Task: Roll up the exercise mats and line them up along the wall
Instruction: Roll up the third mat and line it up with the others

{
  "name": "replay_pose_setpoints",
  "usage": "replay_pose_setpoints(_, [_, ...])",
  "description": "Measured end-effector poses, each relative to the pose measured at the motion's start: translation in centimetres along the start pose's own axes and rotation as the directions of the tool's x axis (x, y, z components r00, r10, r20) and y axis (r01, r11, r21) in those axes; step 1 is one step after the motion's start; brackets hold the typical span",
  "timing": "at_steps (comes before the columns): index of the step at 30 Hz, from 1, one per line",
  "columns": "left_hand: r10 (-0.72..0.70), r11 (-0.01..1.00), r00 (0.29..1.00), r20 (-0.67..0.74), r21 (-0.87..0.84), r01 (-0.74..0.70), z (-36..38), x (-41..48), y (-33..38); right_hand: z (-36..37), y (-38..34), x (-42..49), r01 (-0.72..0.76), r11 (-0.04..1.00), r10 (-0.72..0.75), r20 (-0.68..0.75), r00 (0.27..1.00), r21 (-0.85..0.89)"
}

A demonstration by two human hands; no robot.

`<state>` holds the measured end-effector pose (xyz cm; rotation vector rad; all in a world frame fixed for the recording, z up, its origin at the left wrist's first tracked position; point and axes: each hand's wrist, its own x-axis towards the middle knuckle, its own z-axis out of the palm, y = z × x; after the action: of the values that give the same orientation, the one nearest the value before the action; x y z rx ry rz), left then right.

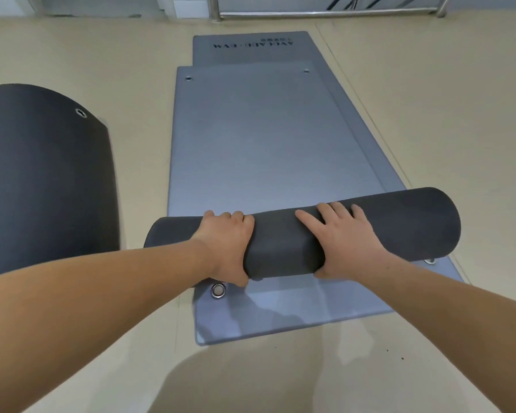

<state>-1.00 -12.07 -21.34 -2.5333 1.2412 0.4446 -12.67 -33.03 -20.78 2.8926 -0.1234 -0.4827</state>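
A grey exercise mat (259, 138) lies flat on the floor, its near end wound into a dark roll (399, 222) across the middle of the view. My left hand (227, 245) wraps the roll's left part, thumb under it. My right hand (346, 239) presses flat on top of the roll, fingers spread. Beneath lies a second grey mat (280, 320), with a metal eyelet (218, 290) near my left hand. Its far end bears printed letters (253, 44).
A large dark rolled mat (42, 180) with an eyelet stands at the left. Beige floor (444, 114) surrounds the mats. A wall and a metal railing (325, 14) run along the far edge.
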Motion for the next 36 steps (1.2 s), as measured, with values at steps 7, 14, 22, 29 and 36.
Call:
replay_pose_setpoints(7, [0.138,0.944,0.968,0.209,-0.323,-0.064,-2.6,-2.4,1.8,-4.5,3.2,-2.1,0.086,0.982,-0.139,0.336,0.932,0.168])
replay_pose_setpoints(14, [0.328,0.782,0.747,0.579,-0.610,0.130,-2.0,-1.3,1.2,-6.3,3.5,-5.1,0.041,0.976,-0.132,0.437,0.890,0.213])
replay_pose_setpoints(22, [0.143,0.908,0.924,0.355,-0.419,0.020,-3.7,-0.6,-2.7,-6.2,-3.5,-5.9,0.059,0.998,-0.062,0.447,0.892,0.021])
replay_pose_setpoints(29, [0.178,0.984,0.984,0.019,0.019,-0.178,-5.0,-7.6,2.9,-7.5,-1.4,-1.2,-0.027,0.975,-0.063,0.395,0.916,0.219])
replay_pose_setpoints(36, [-0.011,0.998,0.994,0.106,0.056,0.006,1.5,-7.4,3.5,-6.5,-1.9,1.5,-0.060,0.994,0.058,0.025,0.998,0.087])
